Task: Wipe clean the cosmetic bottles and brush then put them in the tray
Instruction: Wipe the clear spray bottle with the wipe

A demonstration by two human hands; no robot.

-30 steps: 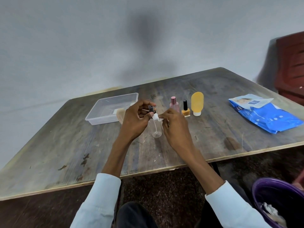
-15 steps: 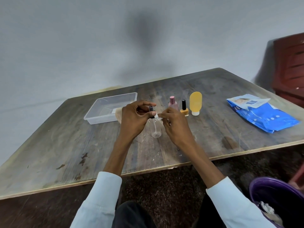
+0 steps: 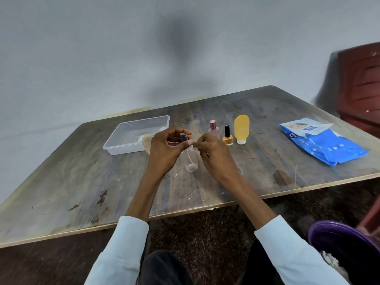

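- Head view: the left hand (image 3: 164,150) pinches the dark cap of a clear spray bottle (image 3: 191,161) standing near the table's (image 3: 82,182) middle.
- The right hand (image 3: 216,155) pinches a small white wipe (image 3: 195,148) against its neck, and should probably rub all round while the left hand steadies the bottle.
- The tray (image 3: 115,148) lies just left, beyond the hands.

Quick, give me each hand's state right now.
Left hand: fingers curled, pinching the dark cap of the clear bottle.
Right hand: pinching a small white wipe against the bottle's neck.
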